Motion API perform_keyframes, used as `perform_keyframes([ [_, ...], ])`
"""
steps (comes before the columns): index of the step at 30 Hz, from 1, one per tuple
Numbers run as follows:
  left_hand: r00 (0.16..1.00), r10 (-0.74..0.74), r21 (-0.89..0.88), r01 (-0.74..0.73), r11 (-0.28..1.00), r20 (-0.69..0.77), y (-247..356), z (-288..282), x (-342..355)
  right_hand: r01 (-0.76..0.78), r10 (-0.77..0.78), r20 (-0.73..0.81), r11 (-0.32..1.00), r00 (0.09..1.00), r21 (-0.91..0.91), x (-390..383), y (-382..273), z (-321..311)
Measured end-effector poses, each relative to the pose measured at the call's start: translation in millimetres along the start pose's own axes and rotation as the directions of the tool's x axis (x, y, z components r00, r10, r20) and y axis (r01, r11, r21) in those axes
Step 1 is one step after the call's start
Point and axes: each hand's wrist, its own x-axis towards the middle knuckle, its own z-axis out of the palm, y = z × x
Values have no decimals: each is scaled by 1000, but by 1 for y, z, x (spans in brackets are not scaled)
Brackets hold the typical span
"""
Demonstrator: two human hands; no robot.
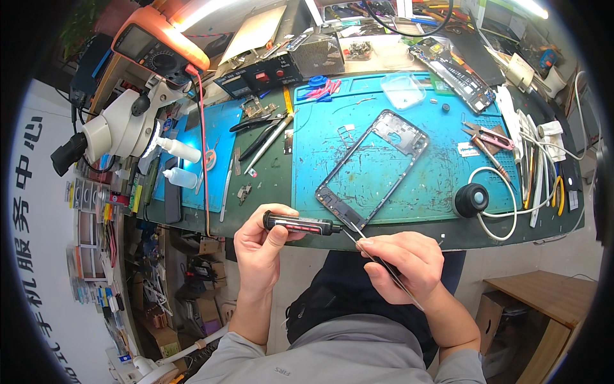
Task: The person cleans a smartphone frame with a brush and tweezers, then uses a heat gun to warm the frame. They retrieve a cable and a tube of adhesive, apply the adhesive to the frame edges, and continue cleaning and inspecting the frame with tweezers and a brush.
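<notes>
Head view: held a black tube (pixel 300 225) in the left hand (pixel 259 246), with fingers and thumb closed around the barrel and narrow end directed right. Pinched a slim tweezer-like tool (pixel 390 271) in the right hand (pixel 409 259), with thumb and fingers clamped on the shaft and fine tips just beside the tube's narrow end. Could not confirm contact there. Noted a hollow phone frame (pixel 339 203) flat on the blue mat (pixel 441 185), just beyond both hands, with lower end nearest the tips.

Called, by judgement, for a firm but unforced grip on the barrel, to prevent rolling; for light, even finger pressure on the tool, to prevent slipping; and for slow movement of the tips, clear of the frame, to avoid scratches.
</notes>
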Motion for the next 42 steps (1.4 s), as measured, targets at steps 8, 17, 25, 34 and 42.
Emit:
perform_keyframes([
  [8,1000,-6,12,6,1000,-3,0,1,0,-9,9,11,1000,1000,1,0,-1,-1],
  [17,1000,-7,13,7,1000,-4,0,0,0,-3,3,8,1000,1000,8,0,-1,-1],
  [25,1000,3,6,-3,1000,-2,0,1,-1,0,0,8,1000,1000,15,0,-1,-1],
  [34,1000,11,1,-11,1000,0,-1,0,0,3,-3,12,1000,1000,15,1,-1,-1],
  [42,998,11,26,-10,1000,-59,0,2,-1,-14,14,-18,1000,1000,12,-3,0,-2],
])
